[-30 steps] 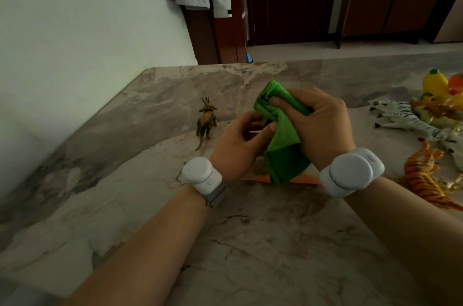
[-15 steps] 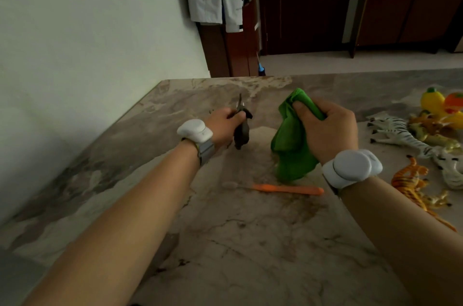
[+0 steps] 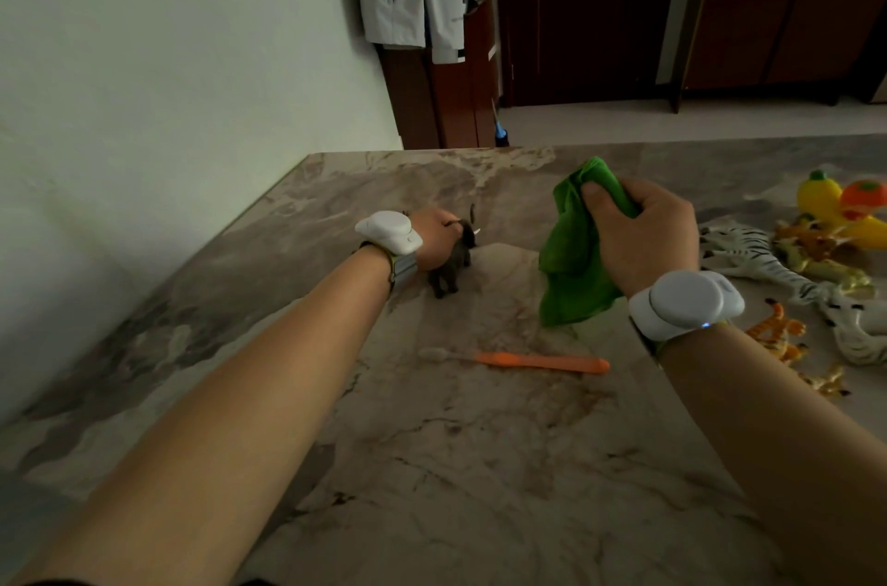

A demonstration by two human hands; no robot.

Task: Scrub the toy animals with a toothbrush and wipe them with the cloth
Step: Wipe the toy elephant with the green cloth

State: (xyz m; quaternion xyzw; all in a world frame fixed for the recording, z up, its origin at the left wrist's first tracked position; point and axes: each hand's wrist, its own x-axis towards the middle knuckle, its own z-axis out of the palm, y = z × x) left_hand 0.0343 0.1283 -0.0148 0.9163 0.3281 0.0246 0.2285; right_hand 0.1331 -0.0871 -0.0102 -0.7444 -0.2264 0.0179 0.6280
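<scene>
My left hand point(image 3: 434, 235) grips a small dark grey toy elephant point(image 3: 453, 263) whose feet touch the marble table point(image 3: 480, 465) at the far left. A bunched green cloth point(image 3: 571, 263) hangs from my right hand point(image 3: 643, 235), held above the table to the right of the elephant. An orange toothbrush point(image 3: 533, 360) lies flat on the table nearer to me, between my two forearms, with its bristle end pointing left.
Several toy animals lie at the right: a zebra point(image 3: 763, 261), an orange tiger point(image 3: 777, 331), a second zebra point(image 3: 859, 328). Yellow and orange rubber toys point(image 3: 845, 206) sit behind them. A wall borders the table's left edge; clothing hangs beyond the far edge.
My left hand has carried the grey elephant away from the cloth to the far left and lowered it onto the table. The right hand keeps the cloth, moved slightly right.
</scene>
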